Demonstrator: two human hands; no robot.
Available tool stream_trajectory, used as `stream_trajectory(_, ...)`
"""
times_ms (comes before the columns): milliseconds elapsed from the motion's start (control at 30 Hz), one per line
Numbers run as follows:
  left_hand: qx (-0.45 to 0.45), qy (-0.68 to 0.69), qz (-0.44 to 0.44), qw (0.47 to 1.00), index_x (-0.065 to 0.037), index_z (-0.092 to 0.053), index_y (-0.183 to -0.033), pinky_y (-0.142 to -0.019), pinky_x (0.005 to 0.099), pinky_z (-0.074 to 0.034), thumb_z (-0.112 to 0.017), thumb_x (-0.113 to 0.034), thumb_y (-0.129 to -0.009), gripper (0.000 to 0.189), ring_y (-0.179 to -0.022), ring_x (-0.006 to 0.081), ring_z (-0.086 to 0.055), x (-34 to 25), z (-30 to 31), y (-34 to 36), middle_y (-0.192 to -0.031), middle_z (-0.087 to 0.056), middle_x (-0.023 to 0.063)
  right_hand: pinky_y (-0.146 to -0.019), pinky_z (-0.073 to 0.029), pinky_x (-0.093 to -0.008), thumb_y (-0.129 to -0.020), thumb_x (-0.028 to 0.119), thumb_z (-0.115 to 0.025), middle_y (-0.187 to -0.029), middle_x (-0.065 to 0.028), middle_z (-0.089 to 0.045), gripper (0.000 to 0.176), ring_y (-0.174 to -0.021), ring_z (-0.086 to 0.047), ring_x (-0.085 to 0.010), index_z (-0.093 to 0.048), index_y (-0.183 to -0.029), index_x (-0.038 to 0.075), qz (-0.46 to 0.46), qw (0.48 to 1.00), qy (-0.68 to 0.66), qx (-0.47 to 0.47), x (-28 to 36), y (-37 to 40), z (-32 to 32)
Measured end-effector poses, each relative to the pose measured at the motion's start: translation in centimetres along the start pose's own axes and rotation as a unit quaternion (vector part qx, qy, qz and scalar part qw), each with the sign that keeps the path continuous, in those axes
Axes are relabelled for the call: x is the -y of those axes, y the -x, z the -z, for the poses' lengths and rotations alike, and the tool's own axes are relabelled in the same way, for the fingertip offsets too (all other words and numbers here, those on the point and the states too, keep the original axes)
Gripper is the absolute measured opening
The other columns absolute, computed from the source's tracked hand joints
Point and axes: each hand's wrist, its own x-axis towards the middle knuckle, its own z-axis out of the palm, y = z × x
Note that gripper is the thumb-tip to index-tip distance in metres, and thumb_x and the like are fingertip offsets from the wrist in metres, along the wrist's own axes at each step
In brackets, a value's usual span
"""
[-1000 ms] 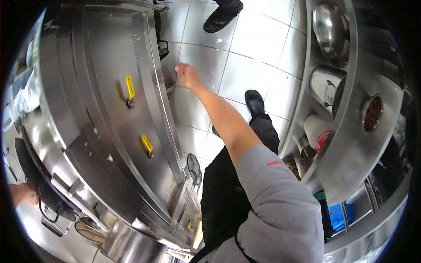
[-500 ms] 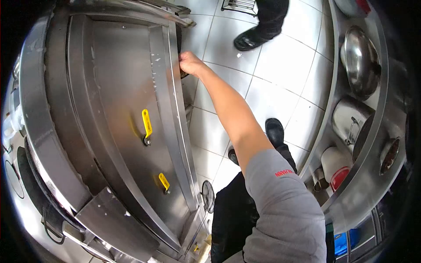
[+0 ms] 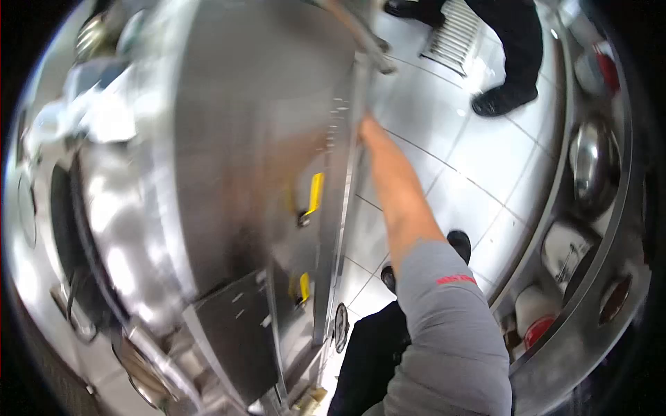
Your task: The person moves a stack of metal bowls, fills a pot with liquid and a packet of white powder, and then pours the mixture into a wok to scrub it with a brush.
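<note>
My right arm, in a grey sleeve, reaches down past the long edge of a steel unit [image 3: 260,104]. At that edge shows only the wrist end of my right hand [image 3: 364,129]; its fingers are hidden behind the steel, and so is anything in them. On the panel near the arm are two valves, one with an upper yellow lever [image 3: 316,193] and one with a lower yellow lever [image 3: 304,287]. My left hand is out of view. The steel surfaces are smeared by motion.
A co-worker's black shoe [image 3: 496,101] stands on the white tiled floor [image 3: 479,170] beside a floor grate [image 3: 454,38]. On the right, a steel shelf holds a metal bowl [image 3: 595,166] and a pot [image 3: 565,251]. A dark flat panel [image 3: 239,333] sticks out lower left.
The view has swung, so the steel unit and valves sit farther right. My right hand, earlier seen with curled fingers at the edge, is now mostly hidden. More of the co-worker's legs shows.
</note>
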Motion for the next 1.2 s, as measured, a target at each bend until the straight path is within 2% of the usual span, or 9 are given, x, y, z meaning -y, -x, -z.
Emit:
stream_trajectory(167,0.013,0.081,-0.009,0.997,-0.003,-0.048,-0.133,-0.086,0.0343,-0.05,-0.049,-0.024,-0.096,0.044,-0.1,0.0218,-0.061,4.8,5.5,2.5,-0.117,-0.06,0.0101,-0.074,-0.05,-0.0388,-0.088,0.042,-0.063,-0.081,-0.017,-0.07,0.045,-0.077,-0.066,-0.0267,-0.07,-0.091,-0.003,-0.078,0.968,0.162,-0.173,1.0,12.9,10.1)
stream_trajectory(200,-0.016,0.074,-0.005,0.997,-0.003,-0.049,-0.132,-0.086,0.0347,-0.049,-0.053,-0.021,-0.094,0.043,-0.1,0.0208,-0.06,5.8,5.6,1.8,-0.113,-0.06,0.0092,-0.049,-0.039,-0.0254,-0.091,0.034,-0.061,-0.065,-0.0023,-0.061,0.033,-0.055,-0.051,-0.011,-0.067,-0.081,0.003,-0.028,0.968,0.097,-0.229,-5.0,13.1,12.9)
stream_trajectory(300,-0.029,0.132,0.014,0.991,0.0,-0.054,-0.126,-0.089,0.0339,-0.045,-0.06,-0.011,-0.088,0.04,-0.099,0.0214,-0.056,5.0,3.8,1.6,-0.115,-0.06,0.009,-0.055,-0.046,-0.0238,-0.092,0.029,-0.064,-0.073,-0.0078,-0.067,0.032,-0.063,-0.06,-0.0102,-0.068,-0.095,-0.003,-0.069,0.961,-0.027,-0.266,12.9,24.2,16.9)
stream_trajectory(500,0.065,0.198,-0.029,0.978,0.001,-0.057,-0.12,-0.085,0.0299,-0.045,-0.056,-0.006,-0.088,0.033,-0.091,0.017,-0.057,7.8,3.4,0.2,-0.103,-0.063,0.0081,-0.056,-0.045,-0.0271,-0.092,0.025,-0.064,-0.067,-0.0042,-0.064,0.028,-0.061,-0.058,-0.0106,-0.069,-0.09,-0.002,0.25,0.955,0.128,-0.096,45.7,33.4,8.0)
stream_trajectory(633,0.143,0.264,-0.031,0.953,0.004,-0.059,-0.112,-0.085,0.0295,-0.043,-0.053,-0.003,-0.08,0.033,-0.09,0.0169,-0.056,4.1,4.6,1.3,-0.1,-0.064,0.0087,-0.063,-0.051,-0.0373,-0.086,0.028,-0.065,-0.071,-0.0119,-0.068,0.024,-0.067,-0.067,-0.0305,-0.071,-0.086,0.005,0.382,0.859,0.341,-0.021,56.2,29.4,-3.5)
stream_trajectory(933,-0.008,0.292,0.04,0.956,0.003,-0.062,-0.106,-0.069,0.0274,-0.046,-0.052,0.0,-0.075,0.033,-0.08,0.014,-0.057,5.5,7.1,6.0,-0.092,-0.064,0.007,-0.082,-0.056,-0.0432,-0.081,0.001,-0.056,-0.13,-0.0131,-0.054,0.048,-0.105,-0.061,-0.0336,-0.052,-0.128,0.011,0.564,0.509,0.637,0.132,59.6,14.5,-18.3)
stream_trajectory(1100,-0.061,0.184,0.075,0.978,0.005,-0.064,-0.102,-0.072,0.029,-0.048,-0.048,-0.006,-0.072,0.035,-0.078,0.0151,-0.059,5.0,10.8,12.9,-0.086,-0.066,0.0069,-0.086,-0.053,-0.0457,-0.09,0.007,-0.049,-0.124,-0.0182,-0.058,0.034,-0.106,-0.062,-0.0331,-0.056,-0.123,0.009,0.609,0.472,0.622,0.139,57.4,5.1,-20.1)
stream_trajectory(1133,-0.09,0.29,0.12,0.945,0.006,-0.064,-0.098,-0.071,0.0294,-0.048,-0.049,-0.01,-0.07,0.035,-0.077,0.015,-0.059,4.1,10.4,14.2,-0.084,-0.066,0.0081,-0.087,-0.051,-0.0479,-0.091,0.012,-0.05,-0.114,-0.0209,-0.063,0.024,-0.105,-0.062,-0.0369,-0.063,-0.111,0.006,0.451,0.533,0.696,0.166,59.7,8.3,-20.8)
stream_trajectory(1200,-0.092,0.21,0.081,0.97,0.007,-0.062,-0.097,-0.068,0.0313,-0.047,-0.051,-0.009,-0.071,0.033,-0.075,0.0155,-0.057,4.7,11.6,16.7,-0.083,-0.065,0.0089,-0.091,-0.048,-0.0461,-0.092,0.01,-0.048,-0.112,-0.0202,-0.063,0.02,-0.106,-0.059,-0.0381,-0.065,-0.101,0.004,0.492,0.444,0.733,0.154,58.4,5.8,-21.0)
